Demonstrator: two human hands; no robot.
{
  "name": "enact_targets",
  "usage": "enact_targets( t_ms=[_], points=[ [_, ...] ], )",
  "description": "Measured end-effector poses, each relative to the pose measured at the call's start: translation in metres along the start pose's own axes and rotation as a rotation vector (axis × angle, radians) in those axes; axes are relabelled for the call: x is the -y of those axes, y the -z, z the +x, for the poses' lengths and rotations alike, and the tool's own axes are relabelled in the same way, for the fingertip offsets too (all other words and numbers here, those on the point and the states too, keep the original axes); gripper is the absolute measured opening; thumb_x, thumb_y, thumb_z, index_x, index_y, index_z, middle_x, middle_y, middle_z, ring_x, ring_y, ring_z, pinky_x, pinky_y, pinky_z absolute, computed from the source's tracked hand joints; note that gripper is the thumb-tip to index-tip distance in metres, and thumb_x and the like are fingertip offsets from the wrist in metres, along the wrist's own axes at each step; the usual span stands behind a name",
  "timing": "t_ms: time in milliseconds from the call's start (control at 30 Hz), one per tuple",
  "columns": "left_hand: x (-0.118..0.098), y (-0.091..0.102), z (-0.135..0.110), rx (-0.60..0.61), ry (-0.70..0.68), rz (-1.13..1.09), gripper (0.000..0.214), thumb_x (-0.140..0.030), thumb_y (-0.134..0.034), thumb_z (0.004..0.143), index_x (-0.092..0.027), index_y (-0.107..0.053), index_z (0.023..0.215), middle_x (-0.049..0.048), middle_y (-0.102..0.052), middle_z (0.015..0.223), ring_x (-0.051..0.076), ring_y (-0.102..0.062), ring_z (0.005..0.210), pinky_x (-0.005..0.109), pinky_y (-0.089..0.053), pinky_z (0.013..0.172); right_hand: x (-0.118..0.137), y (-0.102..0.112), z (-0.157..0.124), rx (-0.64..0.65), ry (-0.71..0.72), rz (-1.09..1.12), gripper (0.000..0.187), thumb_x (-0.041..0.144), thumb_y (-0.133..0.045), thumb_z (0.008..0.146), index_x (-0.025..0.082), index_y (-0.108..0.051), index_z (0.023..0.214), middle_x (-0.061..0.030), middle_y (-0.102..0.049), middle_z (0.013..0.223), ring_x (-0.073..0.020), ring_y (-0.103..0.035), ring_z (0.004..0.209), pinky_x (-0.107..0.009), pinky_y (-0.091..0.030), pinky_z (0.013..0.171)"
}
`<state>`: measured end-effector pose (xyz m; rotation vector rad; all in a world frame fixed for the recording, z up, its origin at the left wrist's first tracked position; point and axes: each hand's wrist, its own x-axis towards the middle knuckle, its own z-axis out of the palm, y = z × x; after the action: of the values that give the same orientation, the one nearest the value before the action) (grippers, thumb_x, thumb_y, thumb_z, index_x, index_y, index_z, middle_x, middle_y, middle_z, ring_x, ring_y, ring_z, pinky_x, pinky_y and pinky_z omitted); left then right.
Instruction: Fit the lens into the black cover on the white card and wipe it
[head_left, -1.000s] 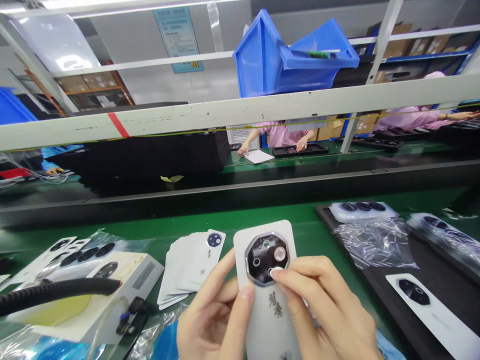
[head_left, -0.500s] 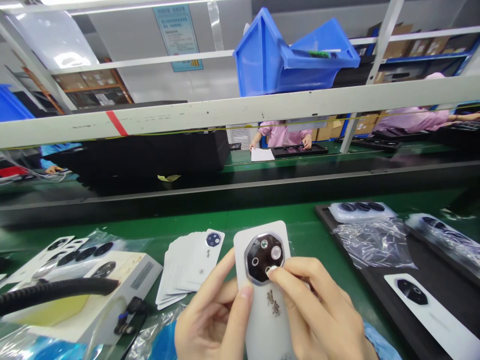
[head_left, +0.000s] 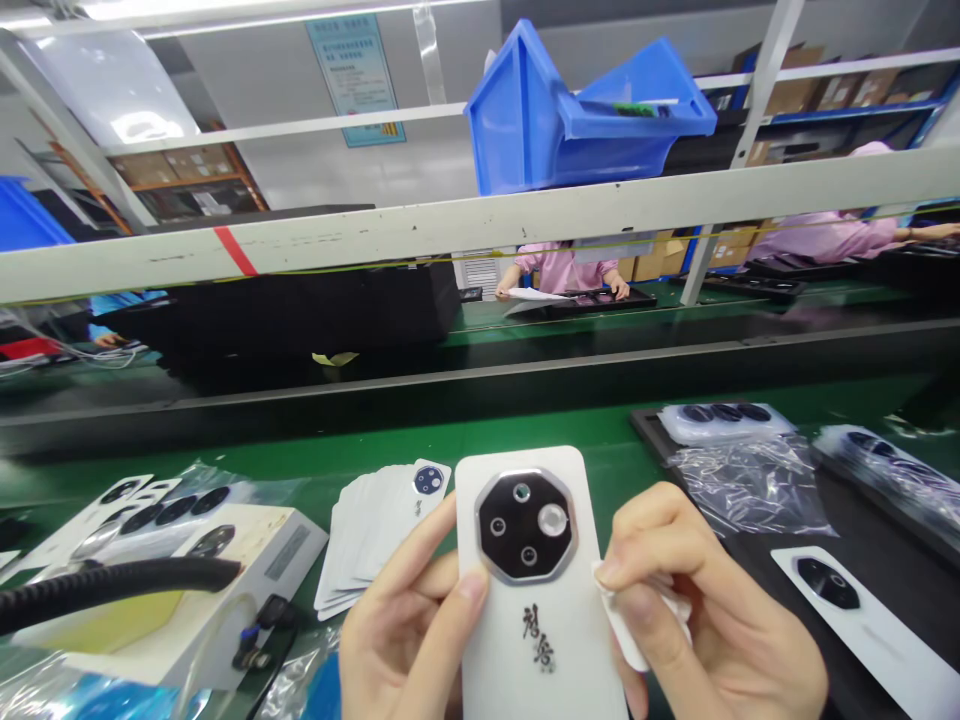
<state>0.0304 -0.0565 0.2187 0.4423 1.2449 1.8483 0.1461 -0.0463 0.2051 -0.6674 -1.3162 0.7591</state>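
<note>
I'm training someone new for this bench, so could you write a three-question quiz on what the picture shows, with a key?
1. Which hand pinches the crumpled white wipe?
2. True or false: the black camera window on the held white panel is eight-sided.
3. Fill in: in the picture, the fanned stack of cards lies to the ____ of the held white panel.

Key: 1. The right hand; 2. True; 3. left.

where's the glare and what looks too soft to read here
Head view: bright glare sits on the pale panel at upper left; head view: glints streak the crumpled clear plastic at right; head view: the blue poster has small print too soft to read, while the white cover in the left hand looks fairly sharp.
</note>
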Motion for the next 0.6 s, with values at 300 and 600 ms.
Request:
enact_targets(
  t_ms=[300,600],
  points=[
    [0.0037,0.0027,0.0006,0.023,-0.013,0.012,0.054,-0.026,-0.089,0.045,-0.018,-0.076,0.097,-0.0008,-0.066,0.049,0.011,-0.060,0.040,0.012,-0.046,0.038,-0.0041,0.0030,0.0026,-0.015,0.072,-0.095,0.016,0.011,-0.055,0.086,0.023,-0.065,0.084,-0.0015,-0.049,0.074,-0.0125,-0.055,0.062,-0.019,-0.038,0.036],
    [0.0061,0.0043,-0.0023,0.067,-0.118,0.078,0.047,-0.031,-0.088,0.051,-0.021,-0.077,0.096,0.0034,-0.073,0.060,0.015,-0.065,0.045,0.013,-0.046,0.039,-0.0020,0.0039,-0.0043,0.064,0.236,-0.497,0.018,0.006,-0.056,0.087,0.021,-0.065,0.091,-0.0015,-0.058,0.083,-0.0104,-0.061,0.067,-0.021,-0.049,0.056]
  ],
)
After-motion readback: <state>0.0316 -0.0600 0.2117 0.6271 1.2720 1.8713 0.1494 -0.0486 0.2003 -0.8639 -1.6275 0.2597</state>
